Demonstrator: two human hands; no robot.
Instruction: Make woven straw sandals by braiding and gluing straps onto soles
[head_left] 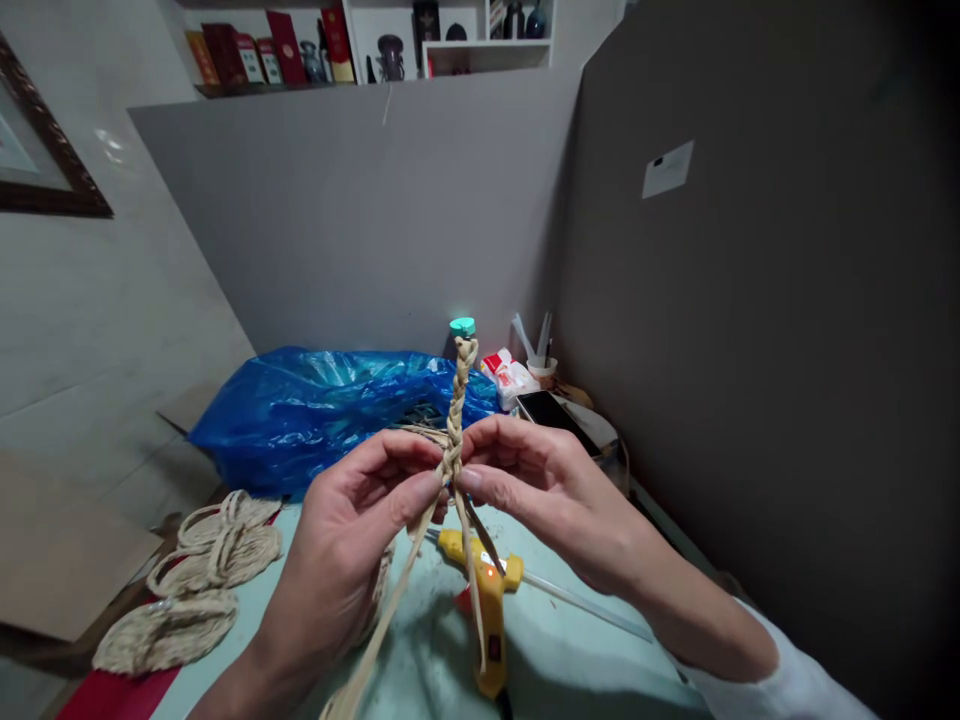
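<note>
- Pale wall (82,320) at nine o'clock
- Picture frame (56,140) at ten
- White shelf (510,43) at eleven
- Grey panel (360,210), eleven to twelve
- Darker panel (750,310) at three
- Green table (574,650) at six

Glue gun (493,605), blue bag (300,420) on green tabletop (577,645).

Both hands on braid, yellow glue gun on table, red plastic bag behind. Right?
No: the head view shows the plastic bag is blue, not red. Left hand and right hand on the braid, yellow glue gun on the table: correct.
</note>
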